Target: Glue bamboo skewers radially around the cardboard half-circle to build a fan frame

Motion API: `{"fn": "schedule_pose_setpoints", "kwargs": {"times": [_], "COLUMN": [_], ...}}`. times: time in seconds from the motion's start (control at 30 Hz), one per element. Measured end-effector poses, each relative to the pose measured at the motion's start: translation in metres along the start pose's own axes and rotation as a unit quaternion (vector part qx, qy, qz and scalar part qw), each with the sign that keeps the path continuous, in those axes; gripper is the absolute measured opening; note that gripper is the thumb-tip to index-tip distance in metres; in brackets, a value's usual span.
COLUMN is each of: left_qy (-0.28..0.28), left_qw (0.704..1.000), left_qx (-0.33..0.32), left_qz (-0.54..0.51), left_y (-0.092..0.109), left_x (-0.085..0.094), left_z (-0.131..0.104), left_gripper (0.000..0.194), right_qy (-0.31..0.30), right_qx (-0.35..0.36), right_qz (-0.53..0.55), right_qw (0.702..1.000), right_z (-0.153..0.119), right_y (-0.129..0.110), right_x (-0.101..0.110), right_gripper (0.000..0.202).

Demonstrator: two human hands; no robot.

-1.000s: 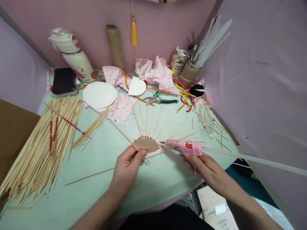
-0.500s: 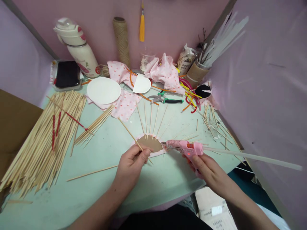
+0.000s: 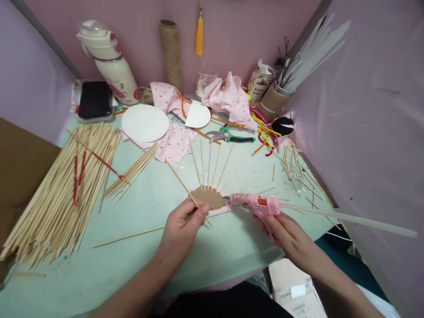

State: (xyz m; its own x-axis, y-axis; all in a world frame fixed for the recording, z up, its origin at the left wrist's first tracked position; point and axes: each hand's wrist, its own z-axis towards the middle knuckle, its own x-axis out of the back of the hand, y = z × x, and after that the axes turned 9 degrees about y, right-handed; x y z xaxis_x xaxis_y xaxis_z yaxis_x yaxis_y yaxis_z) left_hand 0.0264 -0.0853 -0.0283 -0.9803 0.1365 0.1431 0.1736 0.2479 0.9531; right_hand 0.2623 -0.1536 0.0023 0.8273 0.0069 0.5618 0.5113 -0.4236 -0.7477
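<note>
Between thumb and fingers, my left hand (image 3: 187,221) pinches a thin bamboo stick (image 3: 179,178) that slants over a half-round cardboard piece (image 3: 207,198) edged in pink cloth. My fingers cover part of the board's left side. Several thin sticks (image 3: 210,165) fan out from its curved top edge. My right hand (image 3: 281,232) is wrapped around a pink glue gun (image 3: 256,203) with a lit red light and a long clear glue stick (image 3: 331,213) out of its back. Its nozzle is at the board's right edge; whether it touches I cannot tell.
A large pile of bamboo sticks (image 3: 62,190) and a smaller bundle (image 3: 134,170) lie at left. Behind are a white oval (image 3: 145,123), pink dotted cloth (image 3: 228,99), pruning shears (image 3: 232,137), a bottle (image 3: 115,75) and a twine spool (image 3: 170,57). Cut sticks (image 3: 298,176) scatter at right.
The view has shifted slightly. Both hands, the held stick and the glue gun stay almost in the same place over the board.
</note>
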Motion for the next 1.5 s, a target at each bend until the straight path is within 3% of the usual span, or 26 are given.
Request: {"fn": "schedule_pose_setpoints", "kwargs": {"times": [0.47,1.1,1.5], "left_qy": [0.000,0.004,0.002], "left_qw": [1.000,1.000,1.000], "left_qx": [-0.005,-0.007,-0.009], "left_qz": [-0.002,0.000,-0.002], "left_y": [0.0000,-0.0005,0.0006], "left_x": [-0.0007,-0.0003,-0.0010], "left_z": [0.0018,0.0006,0.0003], "left_gripper": [0.027,0.028,0.028], "right_qy": [-0.008,0.010,0.033], "right_qx": [0.031,-0.010,0.059], "right_qz": [-0.020,-0.005,-0.073], "right_qw": [0.999,1.000,0.995], "right_z": [0.0021,0.0027,0.0052], "right_y": [-0.0003,-0.0054,-0.0071], "right_x": [0.0009,0.0009,0.0042], "right_gripper": [0.049,0.053,0.046]}}
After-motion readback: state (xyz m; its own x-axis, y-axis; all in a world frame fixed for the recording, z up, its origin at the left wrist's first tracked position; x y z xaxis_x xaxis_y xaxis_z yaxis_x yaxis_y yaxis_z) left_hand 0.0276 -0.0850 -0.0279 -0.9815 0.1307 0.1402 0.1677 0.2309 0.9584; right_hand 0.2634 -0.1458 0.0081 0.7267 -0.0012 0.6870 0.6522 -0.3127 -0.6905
